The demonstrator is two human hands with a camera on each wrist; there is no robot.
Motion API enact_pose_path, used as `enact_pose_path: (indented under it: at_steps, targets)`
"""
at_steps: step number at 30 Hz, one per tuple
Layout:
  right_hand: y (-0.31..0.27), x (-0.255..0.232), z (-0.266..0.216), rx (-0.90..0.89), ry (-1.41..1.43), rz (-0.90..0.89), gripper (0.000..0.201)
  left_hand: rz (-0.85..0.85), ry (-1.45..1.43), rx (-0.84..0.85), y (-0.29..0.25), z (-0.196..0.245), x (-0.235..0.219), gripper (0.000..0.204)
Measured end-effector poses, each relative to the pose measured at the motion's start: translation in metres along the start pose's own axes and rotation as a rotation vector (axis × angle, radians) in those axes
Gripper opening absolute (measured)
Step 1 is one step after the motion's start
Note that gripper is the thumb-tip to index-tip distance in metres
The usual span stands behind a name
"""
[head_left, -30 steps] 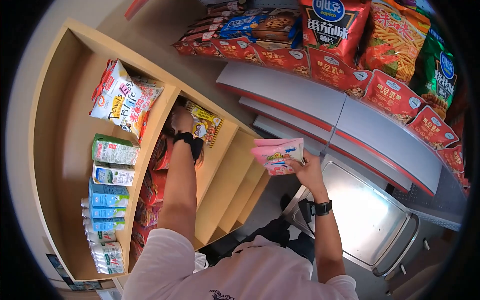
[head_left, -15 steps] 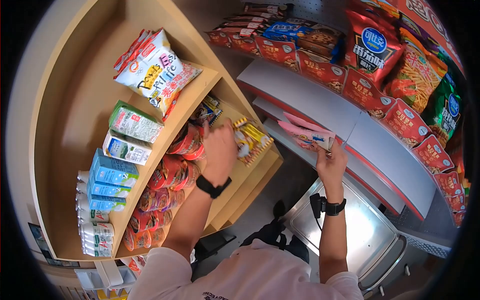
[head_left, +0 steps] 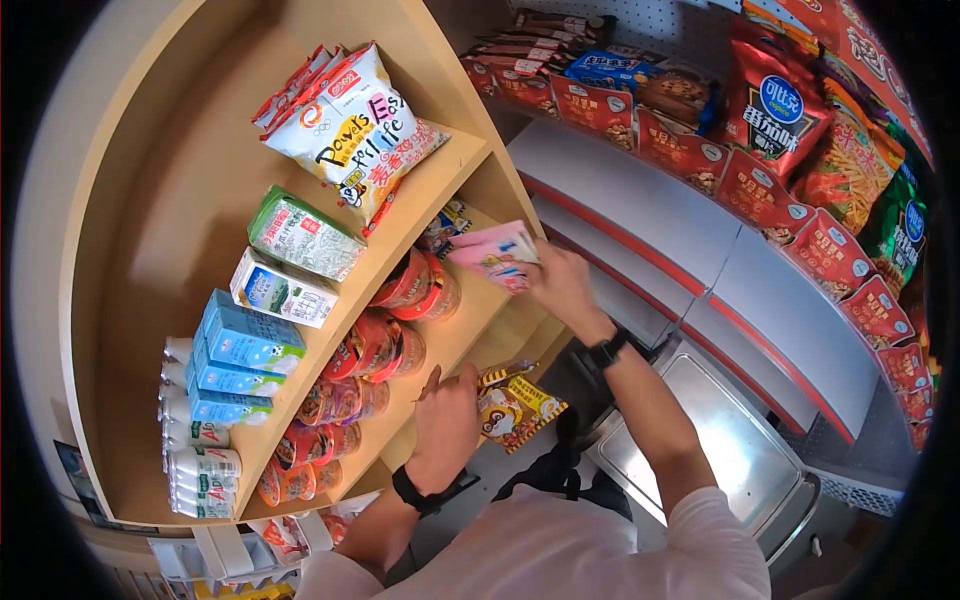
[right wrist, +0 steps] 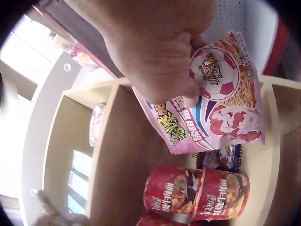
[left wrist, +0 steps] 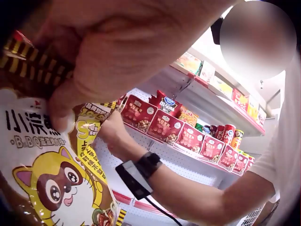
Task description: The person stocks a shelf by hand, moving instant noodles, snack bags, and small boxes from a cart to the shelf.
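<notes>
My left hand (head_left: 447, 425) pinches a yellow and brown snack bag with a cartoon animal face (head_left: 515, 408) by its edge, low in front of the wooden shelf. In the left wrist view that bag (left wrist: 56, 183) fills the lower left, under the fingers. My right hand (head_left: 562, 285) grips pink snack packs (head_left: 497, 254) at the opening of the middle shelf compartment. In the right wrist view the pink pack (right wrist: 207, 108) hangs in front of a dark blue packet (right wrist: 221, 159) lying on the shelf beside red noodle cups (right wrist: 221, 195).
On the upper wooden shelf (head_left: 465, 152) stand a white chip bag (head_left: 350, 135), milk cartons (head_left: 250, 335) and bottles. Rows of noodle cups (head_left: 370, 345) fill part of the compartment below. To the right are a grey rack (head_left: 620, 180) with red packets and a metal cart (head_left: 715, 440).
My left hand has come out of the compartment with the yellow bag and moved down toward the body. My right hand has carried the pink packs left, to the compartment opening.
</notes>
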State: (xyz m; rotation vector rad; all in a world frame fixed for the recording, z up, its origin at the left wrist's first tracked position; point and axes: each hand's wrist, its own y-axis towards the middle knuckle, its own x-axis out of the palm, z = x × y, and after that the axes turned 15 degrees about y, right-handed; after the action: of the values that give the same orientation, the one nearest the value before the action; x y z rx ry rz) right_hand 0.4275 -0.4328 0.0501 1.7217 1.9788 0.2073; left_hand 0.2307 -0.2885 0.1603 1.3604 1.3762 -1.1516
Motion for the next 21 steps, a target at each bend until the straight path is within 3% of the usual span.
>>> enact_pose_path:
  at_steps: [6, 7, 8, 10, 11, 12, 14, 15, 17, 21]
  targets:
    - [0.069, 0.074, 0.031, 0.074, 0.086, -0.079, 0.026, 0.042, -0.041, -0.030, -0.016, -0.008, 0.006, 0.021]
    - [0.081, 0.080, 0.033, 0.135, 0.085, -0.173, 0.040, 0.028, -0.052, -0.038, -0.018, -0.009, 0.007, 0.022]
    - [0.093, 0.093, 0.043, 0.140, 0.092, -0.169, 0.040, 0.022, -0.046, -0.035, -0.019, -0.010, 0.007, 0.022]
    - [0.113, 0.123, 0.072, 0.050, 0.277, -0.195, 0.052, -0.023, -0.055, -0.046, -0.020, -0.010, 0.007, 0.021]
    - [0.120, 0.127, 0.071, 0.126, 0.362, -0.242, 0.067, -0.038, -0.053, -0.052, -0.019, -0.010, 0.006, 0.020]
    - [0.120, 0.128, 0.071, 0.132, 0.366, -0.240, 0.067, -0.045, -0.050, -0.049, -0.018, -0.010, 0.007, 0.020]
    - [0.121, 0.131, 0.068, -0.048, 0.130, -0.207, 0.048, -0.011, -0.063, -0.041, -0.014, -0.010, 0.006, 0.019]
    - [0.119, 0.132, 0.066, -0.045, 0.130, -0.210, 0.048, -0.014, -0.065, -0.042, -0.011, -0.011, 0.006, 0.019]
    - [0.111, 0.128, 0.059, -0.063, -0.077, -0.227, 0.066, 0.022, -0.046, -0.034, -0.003, -0.011, 0.006, 0.017]
    - [0.093, 0.102, 0.044, -0.202, -0.082, -0.128, 0.060, 0.030, 0.000, -0.010, 0.020, -0.011, 0.007, 0.013]
